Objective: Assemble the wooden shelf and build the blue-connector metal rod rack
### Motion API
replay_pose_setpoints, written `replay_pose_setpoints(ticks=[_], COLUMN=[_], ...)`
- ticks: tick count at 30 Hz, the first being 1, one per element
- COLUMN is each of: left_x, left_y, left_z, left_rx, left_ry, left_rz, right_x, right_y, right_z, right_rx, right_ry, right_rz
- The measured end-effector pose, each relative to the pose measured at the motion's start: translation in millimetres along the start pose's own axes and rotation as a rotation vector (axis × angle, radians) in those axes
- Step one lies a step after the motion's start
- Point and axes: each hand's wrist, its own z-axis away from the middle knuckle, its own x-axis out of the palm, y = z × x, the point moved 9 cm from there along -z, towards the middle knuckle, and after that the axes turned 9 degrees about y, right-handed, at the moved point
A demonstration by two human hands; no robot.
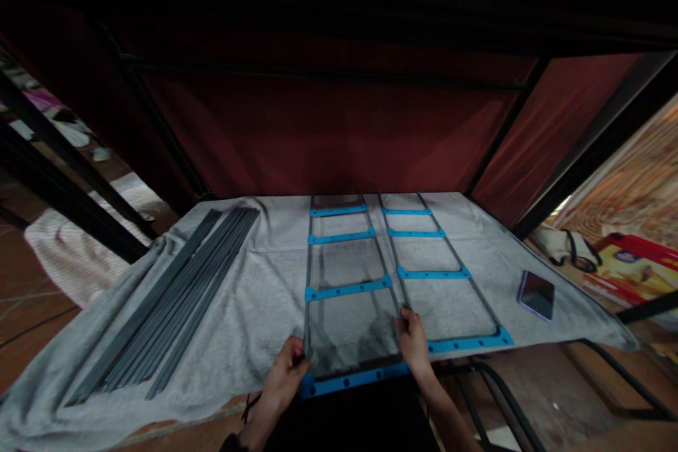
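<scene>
Two ladder-like frames of thin grey rods with blue crosspieces lie side by side on a grey cloth. My left hand point(289, 371) pinches the left rod of the nearer left frame point(347, 289), just above its front corner. On that frame's other side, my right hand point(413, 339) has its fingers closed around the right rod. The frame's front blue bar point(347, 382) sits at the cloth's front edge, close to my body. The right frame point(434, 274) lies flat beside it, partly behind my right hand.
Several loose grey rods point(174, 304) lie in a bundle at the left of the cloth point(275, 282). A phone point(537, 294) rests on the right. Dark posts and a red panel point(339, 134) enclose the back. A red and yellow package point(635, 265) is beyond the right side.
</scene>
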Motion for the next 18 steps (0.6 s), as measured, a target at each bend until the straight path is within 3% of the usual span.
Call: replay_pose_setpoints(ticks=[6,14,18], left_x=[1.8,13.9,10.9], left_y=[9,-4,6], left_z=[-9,-27,-25], left_rx=[0.063,0.079,0.1], left_ry=[-0.013,0.006,-0.001], left_rz=[-0.041,-0.062,-0.086], right_x=[5,9,13], right_y=[4,15,17], right_z=[-1,-7,-7], right_rx=[0.008,0.001,0.007], right_ry=[0.01,0.018,0.004], right_rz=[0.079,0.152,0.163])
